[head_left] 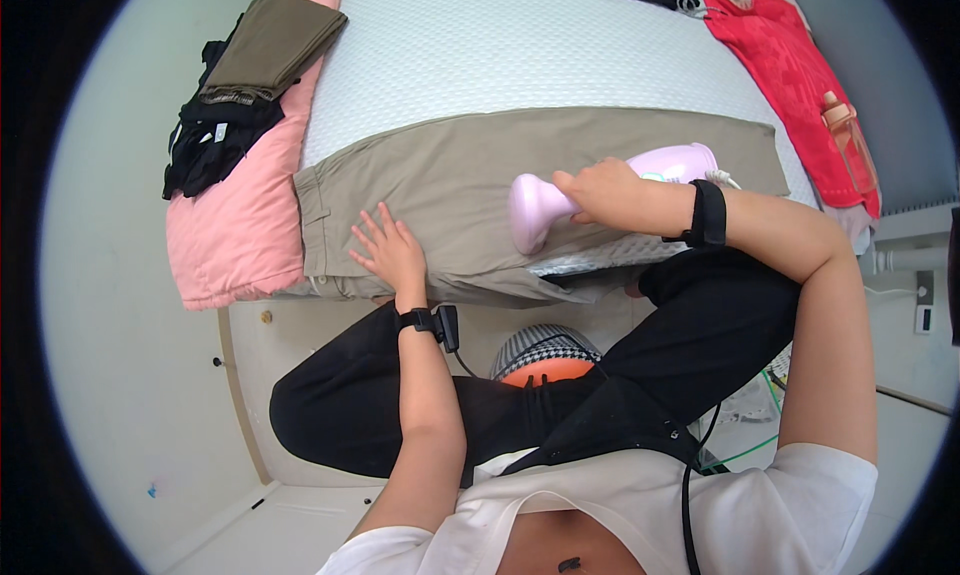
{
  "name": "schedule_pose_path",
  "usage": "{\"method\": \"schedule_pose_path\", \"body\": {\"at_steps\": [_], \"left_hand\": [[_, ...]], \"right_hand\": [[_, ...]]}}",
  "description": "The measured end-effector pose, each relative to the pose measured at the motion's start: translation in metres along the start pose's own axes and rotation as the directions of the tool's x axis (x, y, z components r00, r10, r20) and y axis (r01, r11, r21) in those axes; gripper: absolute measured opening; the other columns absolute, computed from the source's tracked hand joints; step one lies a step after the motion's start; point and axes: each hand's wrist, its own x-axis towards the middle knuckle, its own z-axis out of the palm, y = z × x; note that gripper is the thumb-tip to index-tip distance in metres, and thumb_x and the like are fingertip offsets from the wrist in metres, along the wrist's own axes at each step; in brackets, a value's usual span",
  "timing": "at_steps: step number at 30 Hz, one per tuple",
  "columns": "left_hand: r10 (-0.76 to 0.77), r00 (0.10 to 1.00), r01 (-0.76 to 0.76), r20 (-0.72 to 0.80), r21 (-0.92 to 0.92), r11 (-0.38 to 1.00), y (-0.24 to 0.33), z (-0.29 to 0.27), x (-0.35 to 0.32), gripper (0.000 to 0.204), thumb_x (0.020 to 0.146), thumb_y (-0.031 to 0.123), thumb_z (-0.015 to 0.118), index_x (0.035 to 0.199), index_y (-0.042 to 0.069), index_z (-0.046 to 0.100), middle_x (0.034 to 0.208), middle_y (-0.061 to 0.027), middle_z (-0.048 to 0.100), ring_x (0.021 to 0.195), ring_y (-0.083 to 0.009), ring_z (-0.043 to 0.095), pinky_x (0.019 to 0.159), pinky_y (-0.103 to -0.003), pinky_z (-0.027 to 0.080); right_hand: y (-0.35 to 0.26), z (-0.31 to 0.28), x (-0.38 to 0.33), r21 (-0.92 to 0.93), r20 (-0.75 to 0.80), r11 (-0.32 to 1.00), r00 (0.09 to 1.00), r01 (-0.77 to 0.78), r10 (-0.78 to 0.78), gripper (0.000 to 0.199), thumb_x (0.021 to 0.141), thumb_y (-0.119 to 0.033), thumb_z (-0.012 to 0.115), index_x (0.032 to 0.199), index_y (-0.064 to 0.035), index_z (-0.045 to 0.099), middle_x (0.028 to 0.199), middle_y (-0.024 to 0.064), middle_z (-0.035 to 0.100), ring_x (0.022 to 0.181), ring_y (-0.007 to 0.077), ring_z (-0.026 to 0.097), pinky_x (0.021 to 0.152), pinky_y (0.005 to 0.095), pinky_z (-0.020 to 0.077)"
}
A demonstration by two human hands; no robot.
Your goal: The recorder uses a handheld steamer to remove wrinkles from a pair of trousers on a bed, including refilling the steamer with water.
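Note:
Khaki trousers (450, 165) lie spread sideways along the near edge of the bed, waistband to the left and leg ends to the right. My left hand (388, 250) rests flat on them near the waistband, fingers spread. In my right hand (615, 197) is a pink handheld garment steamer (535, 213), gripped by its body. The steamer's wide head points left over the middle of the trousers. Whether it touches the cloth I cannot tell. A white cord (722, 179) runs from its rear end, beside my wrist.
A pink quilt (235, 240) lies folded at the left, carrying folded brown trousers (275, 45) and black clothing (225, 140). On the right, an orange-capped bottle (848, 140) lies on red cloth (770, 60). I sit on a stool with an orange seat (545, 372). White quilted bedding (480, 55) covers the bed.

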Motion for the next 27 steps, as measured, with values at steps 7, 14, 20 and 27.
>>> {"method": "schedule_pose_path", "body": {"at_steps": [7,14,20,27], "left_hand": [[-0.002,1.0,0.002,0.0,-0.012,1.0,0.0,0.003,0.001,0.048,0.094,0.03,0.037,0.142,0.024,0.032,0.149,-0.0096,0.025,0.138,-0.0344,0.018,0.106,-0.059,0.008],[0.003,1.0,-0.003,-0.007,0.009,1.0,-0.002,0.005,0.001,0.048,0.094,0.031,0.037,0.142,0.025,0.032,0.149,-0.0097,0.024,0.138,-0.0346,0.018,0.106,-0.059,0.008],[-0.003,1.0,0.003,0.02,-0.022,1.0,-0.005,0.003,0.003,0.05,0.094,0.029,0.038,0.143,0.025,0.03,0.151,-0.0087,0.021,0.139,-0.0349,0.013,0.106,-0.061,0.005],[0.437,0.897,-0.332,0.066,-0.553,0.764,0.061,-0.071,-0.026,0.015,0.079,0.016,0.061,0.091,0.009,0.058,0.098,-0.0123,0.057,0.094,-0.0306,0.053,0.079,-0.044,0.04]], "right_hand": [[0.011,0.008,-0.006,-0.028,-0.078,0.999,0.997,0.028,-0.03,0.042,0.072,-0.029,0.072,0.094,-0.0048,0.045,0.066,0.015,0.061,0.063,0.0342,0.062,0.055,0.0435,0.048],[0.012,0.003,-0.018,-0.062,-0.042,0.998,0.999,-0.034,0.031,0.04,0.073,-0.028,0.072,0.094,-0.0039,0.049,0.071,0.0146,0.063,0.067,0.0325,0.064,0.057,0.0415,0.0489],[0.02,0.004,-0.027,-0.048,-0.026,0.997,0.998,-0.064,0.063,0.041,0.072,-0.029,0.072,0.094,-0.0044,0.048,0.071,0.0138,0.064,0.067,0.0319,0.064,0.056,0.0412,0.0489],[0.041,0.011,-0.036,-0.076,-0.113,0.997,0.994,-0.021,0.012,0.044,0.072,-0.033,0.072,0.095,-0.0053,0.046,0.067,0.0146,0.062,0.062,0.0334,0.063,0.052,0.0419,0.048]]}}
